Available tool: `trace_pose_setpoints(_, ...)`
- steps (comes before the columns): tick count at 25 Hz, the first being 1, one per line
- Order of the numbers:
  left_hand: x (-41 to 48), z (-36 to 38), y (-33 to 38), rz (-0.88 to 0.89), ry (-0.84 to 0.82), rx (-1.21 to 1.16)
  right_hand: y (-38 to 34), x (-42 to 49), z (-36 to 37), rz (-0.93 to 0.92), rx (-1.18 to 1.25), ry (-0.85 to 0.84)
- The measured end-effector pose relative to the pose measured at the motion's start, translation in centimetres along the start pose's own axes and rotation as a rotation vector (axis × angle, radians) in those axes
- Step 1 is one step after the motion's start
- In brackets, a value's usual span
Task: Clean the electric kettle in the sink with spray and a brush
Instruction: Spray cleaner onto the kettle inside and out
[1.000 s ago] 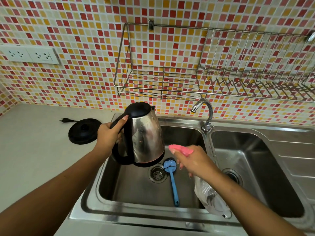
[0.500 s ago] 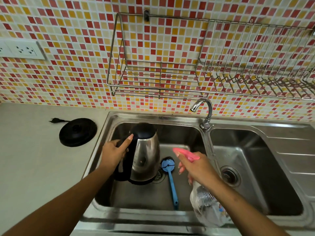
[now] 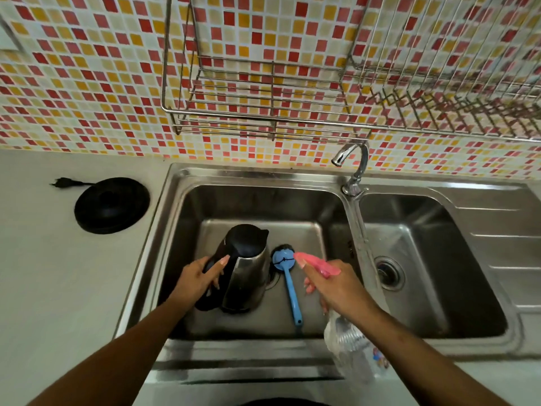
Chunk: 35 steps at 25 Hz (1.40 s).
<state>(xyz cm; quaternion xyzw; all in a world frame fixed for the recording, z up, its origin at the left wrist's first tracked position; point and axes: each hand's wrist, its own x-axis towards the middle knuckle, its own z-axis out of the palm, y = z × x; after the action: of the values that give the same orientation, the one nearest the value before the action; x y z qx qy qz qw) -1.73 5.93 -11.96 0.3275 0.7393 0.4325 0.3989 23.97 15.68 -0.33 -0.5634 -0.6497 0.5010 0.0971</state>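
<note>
Desk: Lowered since the last shot, is it?

Photographer: Yes. The kettle (image 3: 248, 271), held above the sink (image 3: 172, 194) a second ago, now stands upright on the left basin's floor, lid closed. The left hand (image 3: 197, 281) grasps its black handle, forefinger laid straight along the top.

Desk: And the other hand?

Photographer: The right hand (image 3: 339, 291) is wrapped round the neck of the spray (image 3: 320, 266). Its pink nozzle points towards 10 o'clock, at the kettle. The clear bottle hangs over the sink's front rim, at 6 o'clock.

Desk: The brush?

Photographer: The brush (image 3: 288, 285) lies flat on the basin floor between the two hands, just beside the kettle at its 3 o'clock, with its head towards 12 and its blue handle towards 6.

Desk: Beyond the sink?

Photographer: A black base (image 3: 111, 205) and its plug (image 3: 63, 182) lie on the counter (image 3: 44, 273) at the kettle's 10 o'clock. The tap (image 3: 355, 165) is at 1 o'clock, and a wire rack (image 3: 263, 98) hangs on the tiled wall (image 3: 87, 83) at 12.
</note>
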Motion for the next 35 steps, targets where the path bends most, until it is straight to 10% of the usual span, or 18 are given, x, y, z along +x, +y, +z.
trace_pose_setpoints(6,0.1,-2.9,-1.4,-0.112,-0.279,0.168,0.1,0.6,1.3,0.011,-0.014,-0.064)
trace_pose_setpoints(10,0.2,-0.4,1.4,0.009,0.030,0.344,0.2,0.8,1.9,0.000,-0.039,-0.084)
trace_pose_setpoints(18,1.6,6.8,4.4,-0.318,0.220,0.727,0.8,1.1,1.4,-0.044,-0.040,-0.045)
trace_pose_setpoints(27,-2.7,1.8,1.8,0.092,0.248,-0.006,1.3,1.1,1.1,-0.042,0.000,-0.053)
trace_pose_setpoints(35,-6.6,2.3,-1.2,-0.455,0.475,-0.404,0.5,1.0,1.7,-0.096,0.014,-0.067)
